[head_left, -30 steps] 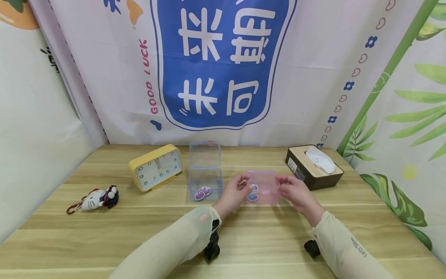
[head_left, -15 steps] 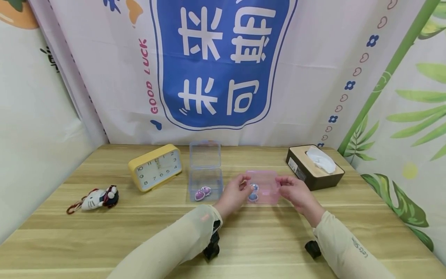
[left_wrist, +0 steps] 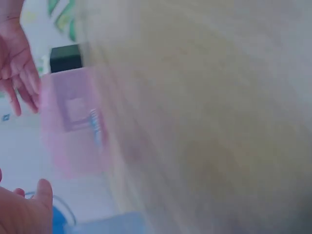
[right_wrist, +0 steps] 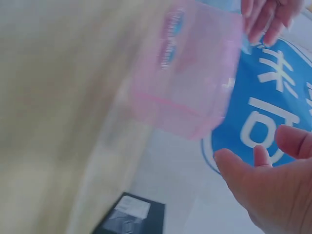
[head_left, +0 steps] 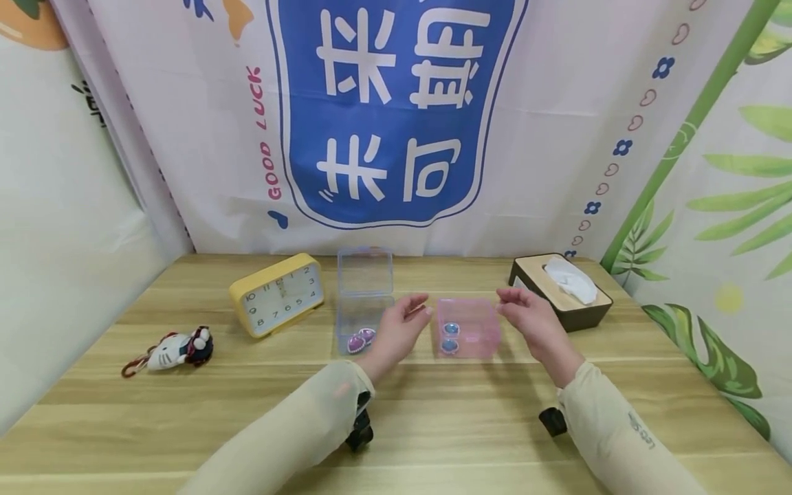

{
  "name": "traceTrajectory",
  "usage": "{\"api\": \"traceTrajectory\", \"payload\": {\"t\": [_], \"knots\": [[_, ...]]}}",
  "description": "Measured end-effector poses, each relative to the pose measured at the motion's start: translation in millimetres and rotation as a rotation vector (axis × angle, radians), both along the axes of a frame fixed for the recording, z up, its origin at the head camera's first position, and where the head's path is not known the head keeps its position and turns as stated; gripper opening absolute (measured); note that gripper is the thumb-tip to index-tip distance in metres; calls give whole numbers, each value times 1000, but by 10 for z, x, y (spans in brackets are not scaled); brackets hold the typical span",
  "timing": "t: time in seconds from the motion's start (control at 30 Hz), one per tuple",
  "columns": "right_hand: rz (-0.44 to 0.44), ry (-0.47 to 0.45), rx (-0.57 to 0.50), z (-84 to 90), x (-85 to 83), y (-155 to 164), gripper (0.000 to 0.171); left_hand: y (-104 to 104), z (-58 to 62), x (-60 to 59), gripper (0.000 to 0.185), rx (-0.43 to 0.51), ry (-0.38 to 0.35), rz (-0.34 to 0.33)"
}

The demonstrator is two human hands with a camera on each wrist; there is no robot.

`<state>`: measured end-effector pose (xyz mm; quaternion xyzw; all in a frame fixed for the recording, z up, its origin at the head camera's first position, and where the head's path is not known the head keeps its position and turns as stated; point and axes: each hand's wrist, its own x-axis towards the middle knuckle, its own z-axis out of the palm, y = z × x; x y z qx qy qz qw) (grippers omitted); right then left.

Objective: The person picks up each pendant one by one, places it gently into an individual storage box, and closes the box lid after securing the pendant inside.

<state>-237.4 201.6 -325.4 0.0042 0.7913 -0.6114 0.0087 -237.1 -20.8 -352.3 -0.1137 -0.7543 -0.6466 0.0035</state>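
A translucent pink box (head_left: 476, 323) with its lid down stands on the wooden table. Two blue gem-like pieces with pale beaded rims (head_left: 450, 337) lie inside, at its left. My left hand (head_left: 399, 330) is just left of this box, apart from it, fingers loosely bent and holding nothing. To the right of the box, my right hand (head_left: 533, 326) is also off it, with relaxed fingers and nothing in them. Left of my left hand, a clear bluish box (head_left: 365, 275) has its lid raised. Two purple gem-like pieces (head_left: 361, 339) lie in it, and my left hand partly covers its corner.
A yellow alarm clock (head_left: 277, 295) is at the back left. Nearer the left edge lies a plush cat keychain (head_left: 173, 350) with a red clip. A tissue box (head_left: 563, 292) sits behind my right hand. Printed cloth (head_left: 235, 137) hangs behind the table.
Both hands have let go of the pink box and drawn apart, the left one leftward, the right one slightly up and right. The box stays in about the same place.
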Motion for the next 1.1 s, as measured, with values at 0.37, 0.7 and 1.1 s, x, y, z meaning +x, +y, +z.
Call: {"api": "traceTrajectory", "payload": {"t": [0.37, 0.7, 1.1], "knots": [[99, -27, -150, 171, -127, -414, 44, -596, 195, 56, 36, 82, -53, 146], [181, -76, -280, 167, -298, -837, 43, -959, 204, 148, 45, 112, -121, 207], [207, -154, -411, 116, -504, -1294, 48, -1111, 87, 180, 68, 49, -205, 177]]}}
